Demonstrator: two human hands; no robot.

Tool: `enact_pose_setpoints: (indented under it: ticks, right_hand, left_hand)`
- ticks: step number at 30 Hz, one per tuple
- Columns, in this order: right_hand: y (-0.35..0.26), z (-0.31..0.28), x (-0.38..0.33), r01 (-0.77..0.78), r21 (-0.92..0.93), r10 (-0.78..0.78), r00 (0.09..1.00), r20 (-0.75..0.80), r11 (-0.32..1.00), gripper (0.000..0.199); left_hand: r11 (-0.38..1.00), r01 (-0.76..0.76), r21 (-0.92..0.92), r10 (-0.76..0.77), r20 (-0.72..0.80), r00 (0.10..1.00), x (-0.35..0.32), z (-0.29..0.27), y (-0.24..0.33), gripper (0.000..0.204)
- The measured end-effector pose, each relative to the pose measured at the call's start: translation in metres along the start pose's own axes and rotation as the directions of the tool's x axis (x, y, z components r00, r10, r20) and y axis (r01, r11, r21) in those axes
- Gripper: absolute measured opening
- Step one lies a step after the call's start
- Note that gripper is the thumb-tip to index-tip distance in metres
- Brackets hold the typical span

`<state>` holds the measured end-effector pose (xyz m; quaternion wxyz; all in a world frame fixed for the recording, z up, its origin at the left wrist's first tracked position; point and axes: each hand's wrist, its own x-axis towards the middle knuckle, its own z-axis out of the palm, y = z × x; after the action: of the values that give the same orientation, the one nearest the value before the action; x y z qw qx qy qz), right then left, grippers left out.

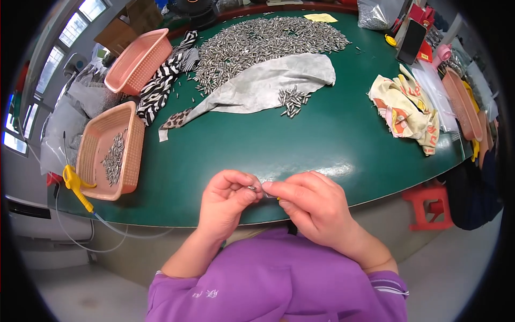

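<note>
Close together at the table's near edge, both my hands are closed in a pinch. A small silver metal piece (251, 188) shows between the thumb and fingers of my left hand (224, 201). My right hand (316, 206) has its fingertips against those of the left; a glint of metal and a bit of yellow show beneath them, too small to name. Farther off, a small heap of silver metal pins (293, 101) lies beside a grey-white cloth (263, 86). Behind the cloth spreads a large pile of the same pins (263, 43).
At left stand a pink basket (137, 153) with some pins inside, another pink basket (115, 80), a zebra-striped cloth (161, 88) and a yellow air gun (76, 185) on a hose. At right lie a patterned cloth (405, 110) and a phone (411, 42); a red stool (429, 206) stands below.
</note>
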<state>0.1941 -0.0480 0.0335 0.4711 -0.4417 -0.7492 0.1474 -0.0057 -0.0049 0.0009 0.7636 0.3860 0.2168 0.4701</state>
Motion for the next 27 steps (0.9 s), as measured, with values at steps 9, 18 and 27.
enact_pose_setpoints:
  ticks: [9,18,27]
  right_hand:
    - [0.0015,0.005,0.0004,-0.006,0.0,0.006,1.0,0.011,1.0,0.036]
    - [0.0019,0.0047,0.0009,-0.007,-0.007,0.007,1.0,0.024,1.0,0.037]
    - [-0.0007,0.0004,-0.0001,0.062,-0.224,-0.055,0.998,0.036,0.973,0.042]
  left_hand:
    - [0.998,-0.057,0.004,0.056,0.011,0.998,0.0018,-0.0018,-0.0042,0.019]
    - [0.991,-0.109,0.081,0.107,0.034,0.994,0.002,0.0002,-0.005,0.017]
    - [0.976,-0.113,0.184,0.106,0.044,0.993,-0.0016,0.0001,-0.0036,0.015]
